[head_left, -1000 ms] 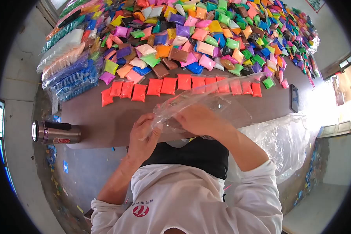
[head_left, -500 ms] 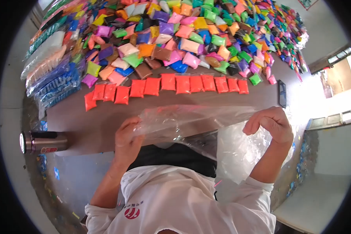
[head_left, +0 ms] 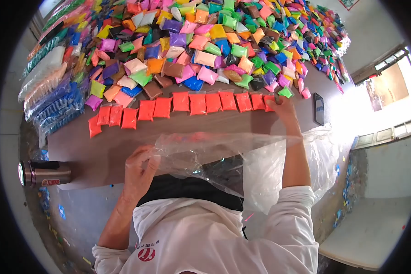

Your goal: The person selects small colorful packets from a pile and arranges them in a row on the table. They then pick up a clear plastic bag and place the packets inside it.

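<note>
My left hand (head_left: 141, 169) is closed on one end of a clear plastic bag (head_left: 196, 153), which stretches across in front of my body. My right hand (head_left: 283, 109) reaches over the bag to the right end of a row of red packets (head_left: 197, 104). Its fingers close on the last red packet (head_left: 269, 103), partly covering it. The packets lie side by side on the brown table (head_left: 105, 160). More of the clear plastic hangs beneath my right forearm, past the table's front edge.
A large heap of colourful packets (head_left: 205, 45) fills the back of the table. Filled clear bags (head_left: 55, 105) are stacked at the left. A steel flask (head_left: 45, 173) lies at the left edge, and a dark phone (head_left: 319, 109) is on the right.
My right hand has left the bag's right side and moved forward to the rightmost red packet. My left hand keeps its hold on the bag. The view has shifted slightly.
</note>
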`<state>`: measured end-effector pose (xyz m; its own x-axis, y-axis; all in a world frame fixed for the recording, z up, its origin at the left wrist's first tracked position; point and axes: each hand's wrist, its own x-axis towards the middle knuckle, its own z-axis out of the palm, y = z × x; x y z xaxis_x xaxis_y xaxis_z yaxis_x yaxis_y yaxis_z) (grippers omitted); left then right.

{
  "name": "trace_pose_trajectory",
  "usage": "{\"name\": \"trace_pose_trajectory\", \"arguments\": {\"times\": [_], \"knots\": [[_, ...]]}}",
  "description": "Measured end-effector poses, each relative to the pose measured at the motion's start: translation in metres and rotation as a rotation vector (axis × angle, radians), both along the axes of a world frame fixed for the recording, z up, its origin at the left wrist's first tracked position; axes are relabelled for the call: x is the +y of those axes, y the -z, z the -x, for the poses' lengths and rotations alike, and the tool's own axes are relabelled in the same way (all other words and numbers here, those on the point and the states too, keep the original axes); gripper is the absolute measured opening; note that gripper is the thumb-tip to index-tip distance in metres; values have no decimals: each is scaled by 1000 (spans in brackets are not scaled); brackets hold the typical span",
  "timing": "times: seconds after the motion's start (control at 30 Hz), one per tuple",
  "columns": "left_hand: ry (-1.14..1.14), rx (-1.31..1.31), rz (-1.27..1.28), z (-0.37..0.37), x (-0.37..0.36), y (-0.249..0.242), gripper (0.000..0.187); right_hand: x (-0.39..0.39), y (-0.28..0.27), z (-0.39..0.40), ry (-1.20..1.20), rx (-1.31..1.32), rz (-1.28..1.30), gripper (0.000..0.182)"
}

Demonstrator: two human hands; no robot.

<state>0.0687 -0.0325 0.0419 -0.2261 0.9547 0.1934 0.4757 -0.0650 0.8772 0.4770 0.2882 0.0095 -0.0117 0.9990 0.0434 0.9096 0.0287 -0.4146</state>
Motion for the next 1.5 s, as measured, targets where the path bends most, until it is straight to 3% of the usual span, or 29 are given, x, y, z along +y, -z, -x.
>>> {"name": "trace_pose_trajectory", "arguments": {"times": [0.07,0.17,0.2,0.3,0.5,0.6,0.7,0.8,0.9,1.0,1.1,1.17,1.27,1.33,1.37,1.4,1.5], "knots": [[-24,-23,-19,-2,0,-1,21,-4,-7,12,8,-75,28,40],[-24,-86,19,0,-2,-9,21,17,28,-27,-34,616,323,33],[-26,-88,26,0,-2,-8,20,14,28,-29,-112,568,195,28],[-25,-77,37,4,-4,-4,18,-12,-26,-16,-22,835,442,27],[-26,-65,49,1,-2,-1,17,-20,-30,19,-86,750,422,37],[-75,-146,85,-2,-4,-5,18,-8,-18,28,-94,534,353,42],[-114,-207,99,-1,-5,-3,19,-1,8,39,-13,500,86,43],[-121,-190,89,1,-8,-2,20,-5,9,45,-66,559,51,46],[-87,-139,32,4,-10,9,20,-12,-4,51,-132,414,178,46],[-64,-157,56,4,-12,9,21,-8,7,53,-134,299,111,44],[-63,-167,107,5,-15,0,22,-28,-18,61,-53,362,93,39],[-63,-175,119,5,-17,-3,22,-50,-38,67,7,751,23,37],[-74,-188,118,3,-16,-6,22,-74,-58,55,102,975,-50,36],[-71,-196,58,0,-15,3,21,-116,-97,64,178,1309,-240,31],[-69,-197,22,-1,-13,6,20,-124,-100,59,240,1388,-324,35],[-56,-165,17,-1,-12,6,20,-145,-121,65,-21,1397,-285,46],[-9,-92,-2,-4,-9,5,18,-181,-120,91,-51,1412,-240,52]]}}
